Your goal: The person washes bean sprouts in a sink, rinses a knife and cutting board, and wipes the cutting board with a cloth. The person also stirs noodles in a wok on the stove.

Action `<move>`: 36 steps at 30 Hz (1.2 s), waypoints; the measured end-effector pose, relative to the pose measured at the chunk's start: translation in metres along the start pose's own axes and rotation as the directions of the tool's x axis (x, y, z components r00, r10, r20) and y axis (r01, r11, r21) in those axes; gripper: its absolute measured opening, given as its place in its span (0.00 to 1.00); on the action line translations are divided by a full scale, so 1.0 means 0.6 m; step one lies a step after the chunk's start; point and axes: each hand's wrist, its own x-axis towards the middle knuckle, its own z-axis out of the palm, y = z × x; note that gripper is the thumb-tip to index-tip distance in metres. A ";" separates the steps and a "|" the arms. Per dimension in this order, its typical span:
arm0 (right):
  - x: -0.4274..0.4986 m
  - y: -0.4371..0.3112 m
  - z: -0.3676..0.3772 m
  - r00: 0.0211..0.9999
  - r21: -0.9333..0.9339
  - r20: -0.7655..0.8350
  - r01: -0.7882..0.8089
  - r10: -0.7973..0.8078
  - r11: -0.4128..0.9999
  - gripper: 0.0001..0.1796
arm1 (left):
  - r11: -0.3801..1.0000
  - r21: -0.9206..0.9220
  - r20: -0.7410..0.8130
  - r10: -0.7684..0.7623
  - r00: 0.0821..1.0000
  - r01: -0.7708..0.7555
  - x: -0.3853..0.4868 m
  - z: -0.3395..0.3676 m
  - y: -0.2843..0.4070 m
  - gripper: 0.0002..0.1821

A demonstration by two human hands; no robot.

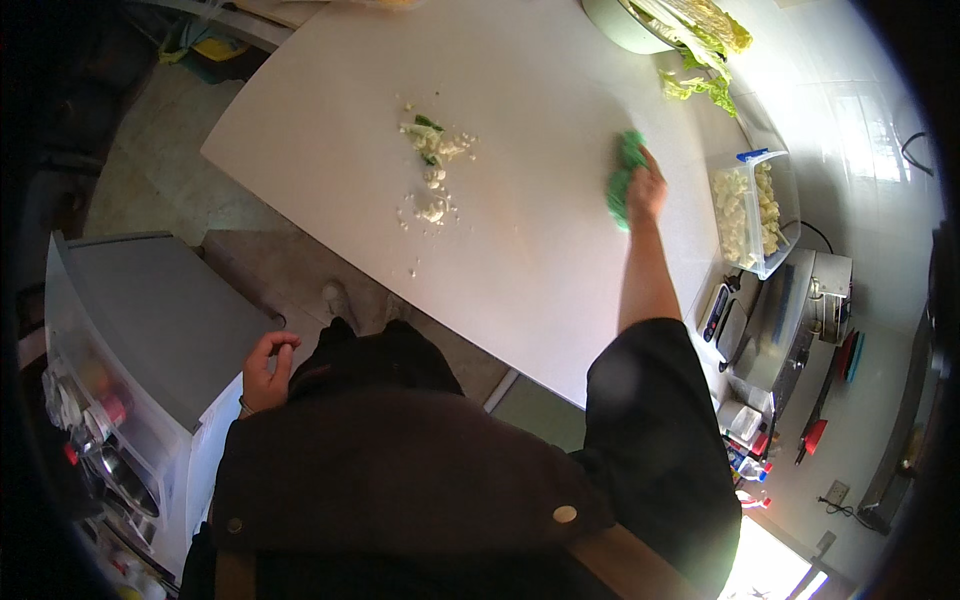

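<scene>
My right hand [646, 187] presses a green cloth [621, 193] against the white tabletop [540, 300], toward its wall side. The cloth is bunched and slightly blurred. Left of it on the table lies a small heap of cauliflower crumbs [433, 206], with a larger scrap of cauliflower and green leaf [426, 136] at its far end. Away from the table, my left hand [268, 371] hangs beside my body with its fingers loosely curled. Nothing shows in that hand, though part of the palm is hidden.
Against the wall stands a clear plastic bin of cauliflower florets [739, 214]. Beyond it are a bowl [626, 26] and napa cabbage leaves [697, 86]. A digital scale [724, 322] sits nearer me. A grey-topped cabinet [165, 315] stands on my left.
</scene>
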 end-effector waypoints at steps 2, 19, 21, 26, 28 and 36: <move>-0.004 -0.074 0.080 0.986 0.085 0.158 0.040 -0.053 0.996 0.22 | 0.998 0.048 0.026 0.042 0.999 -0.043 -0.003 -0.002 0.000 0.07; 0.039 -0.362 0.350 -0.054 0.362 0.930 0.330 -0.365 0.872 0.29 | 0.994 0.054 -0.133 -0.089 0.987 0.097 -0.128 0.011 -0.052 0.07; 0.024 -0.341 0.314 -0.026 0.314 0.946 0.337 -0.324 0.888 0.28 | 0.995 0.052 -0.093 -0.081 0.992 0.086 -0.118 0.021 -0.054 0.07; -0.042 -0.280 0.233 0.129 0.357 0.902 0.313 -0.411 0.880 0.27 | 0.999 0.016 0.017 -0.032 0.999 0.032 -0.077 0.040 -0.033 0.08; -0.091 -0.261 0.210 0.274 0.371 0.851 0.289 -0.447 0.883 0.27 | 0.999 -0.043 0.028 0.011 1.000 -0.010 -0.057 0.050 -0.018 0.08; -0.234 -0.256 0.202 0.700 0.156 0.590 0.391 -0.403 0.907 0.26 | 0.848 0.092 0.004 0.524 0.851 -0.522 0.055 0.100 0.034 0.09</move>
